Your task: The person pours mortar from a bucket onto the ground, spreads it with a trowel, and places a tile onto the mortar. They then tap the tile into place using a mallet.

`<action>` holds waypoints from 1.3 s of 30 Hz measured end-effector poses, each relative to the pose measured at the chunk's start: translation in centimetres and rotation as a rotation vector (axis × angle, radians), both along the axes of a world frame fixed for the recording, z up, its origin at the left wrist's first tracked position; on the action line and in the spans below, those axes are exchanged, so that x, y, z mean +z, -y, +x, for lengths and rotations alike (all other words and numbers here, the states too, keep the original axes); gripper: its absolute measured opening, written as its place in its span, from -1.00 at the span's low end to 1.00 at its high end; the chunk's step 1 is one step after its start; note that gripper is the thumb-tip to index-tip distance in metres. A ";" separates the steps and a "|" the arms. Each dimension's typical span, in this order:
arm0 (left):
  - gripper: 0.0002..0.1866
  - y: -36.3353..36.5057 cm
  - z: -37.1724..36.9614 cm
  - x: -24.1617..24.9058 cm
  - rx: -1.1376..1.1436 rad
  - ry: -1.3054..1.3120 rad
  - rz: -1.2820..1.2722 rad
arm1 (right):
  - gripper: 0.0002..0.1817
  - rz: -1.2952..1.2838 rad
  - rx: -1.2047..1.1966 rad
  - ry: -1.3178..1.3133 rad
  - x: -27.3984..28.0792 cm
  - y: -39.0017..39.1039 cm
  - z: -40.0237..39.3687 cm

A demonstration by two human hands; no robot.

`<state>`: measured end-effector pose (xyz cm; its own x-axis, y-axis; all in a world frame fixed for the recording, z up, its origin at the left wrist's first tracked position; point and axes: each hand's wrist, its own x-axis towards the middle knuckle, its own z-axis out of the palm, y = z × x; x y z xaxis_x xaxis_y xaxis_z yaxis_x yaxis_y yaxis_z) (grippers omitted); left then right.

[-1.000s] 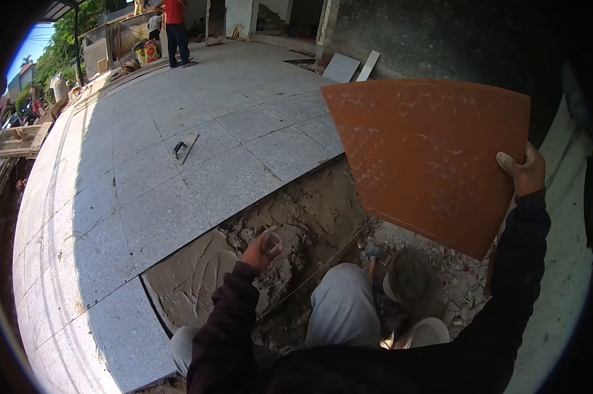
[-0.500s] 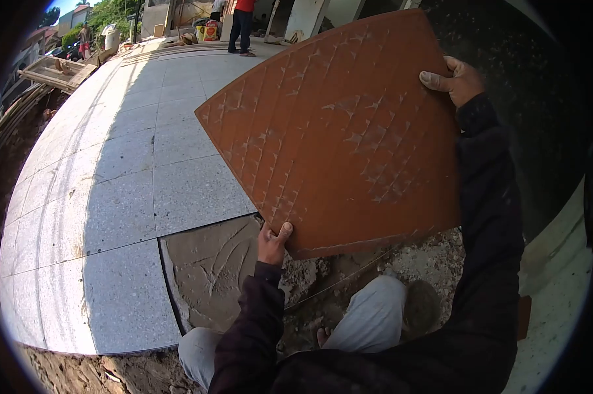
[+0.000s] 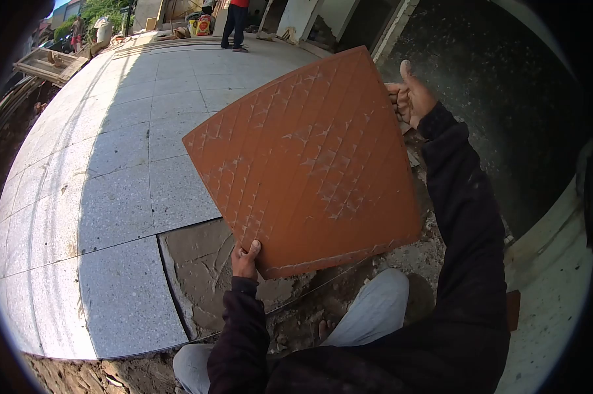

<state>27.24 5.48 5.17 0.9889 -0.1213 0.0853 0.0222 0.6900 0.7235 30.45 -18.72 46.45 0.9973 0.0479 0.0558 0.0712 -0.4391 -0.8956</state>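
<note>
A large square reddish-brown tile (image 3: 296, 171) is held tilted in front of me, its ridged face streaked with pale smears towards me. My left hand (image 3: 245, 259) is closed on its lower left edge, thumb on the face and fingers behind. At the upper right edge, the curled fingers of my right hand (image 3: 409, 98) bear against the tile, while the thumb sticks up off it. Beneath the tile lies a patch of wet grey mortar (image 3: 194, 262), partly covered from view, bordering the laid speckled floor tiles (image 3: 122, 289).
A taut string (image 3: 309, 294) runs beside the mortar over rough soil and rubble. My knee (image 3: 375, 308) is close by. At right are a dark floor area (image 3: 487, 125) and a pale wall (image 3: 552, 262). A person in dark trousers (image 3: 234, 26) stands at the far end.
The tile has shifted left and slightly down with both hands. My right thumb has lifted off the tile's face and now points up, its fingers staying at the edge.
</note>
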 end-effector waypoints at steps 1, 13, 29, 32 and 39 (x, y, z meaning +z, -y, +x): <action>-0.46 -0.7 0.2 -0.3 -0.008 0.003 0.007 | -0.01 0.022 -0.004 0.000 -0.5 0.1 0.1; -0.51 -1.3 -1.1 0.0 -0.038 -0.062 -0.028 | -0.16 -0.044 -0.043 0.080 -0.7 -0.4 1.4; -0.45 1.1 -1.1 -0.4 -0.103 -0.124 -0.150 | -0.36 -0.149 -0.159 0.201 -0.5 -3.1 0.9; -0.44 1.6 -1.1 -0.8 -0.160 -0.119 -0.179 | -0.39 -0.200 -0.149 0.180 0.3 -2.6 0.8; -0.41 1.5 -1.8 -0.1 -0.198 -0.085 -0.270 | -0.37 -0.212 -0.246 0.141 1.2 -1.3 -0.3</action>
<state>25.41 3.94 5.04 0.9533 -0.2962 0.0591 0.2273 0.8323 0.5056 30.15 -17.42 47.62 0.9635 -0.1675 0.2087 0.0569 -0.6337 -0.7715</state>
